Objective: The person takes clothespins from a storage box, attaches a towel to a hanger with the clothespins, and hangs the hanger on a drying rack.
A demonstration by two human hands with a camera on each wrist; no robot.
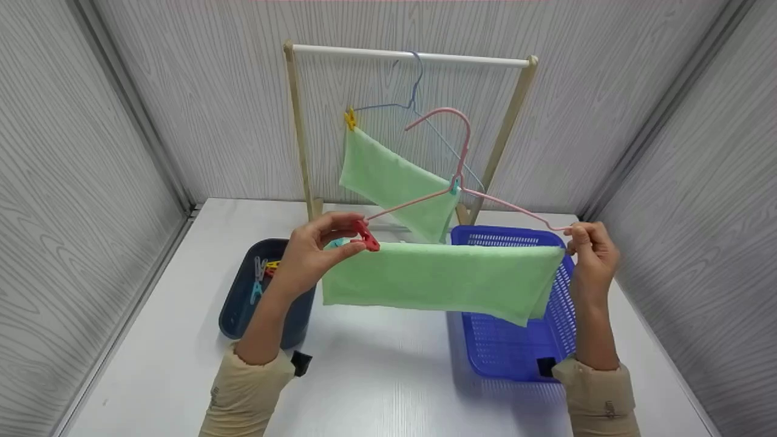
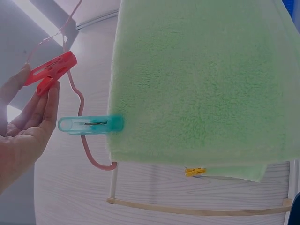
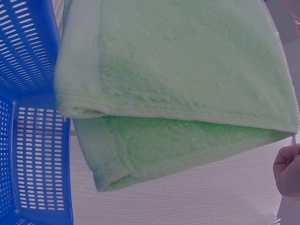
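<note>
A pale green towel (image 1: 443, 276) hangs folded over the lower bar of a pink hanger (image 1: 467, 145). Between thumb and fingers, my left hand (image 1: 312, 252) pinches a red clothespin (image 2: 51, 70), held near the hanger's left arm. Beside it, a turquoise clothespin (image 2: 91, 124) clips the towel's left end to the hanger. My right hand (image 1: 592, 252) grips the hanger's right end, next to the towel's upper right corner. In the right wrist view only part of that hand (image 3: 288, 173) shows, at the edge.
Behind, a blue hanger (image 1: 416, 85) hangs on the rack's white rod (image 1: 473, 59), carrying another green towel (image 1: 388, 173) with a yellow clothespin (image 1: 350, 119). A dark tray (image 1: 227, 309) with several clothespins stands left; a blue basket (image 1: 504, 367) stands right, partly behind the held towel.
</note>
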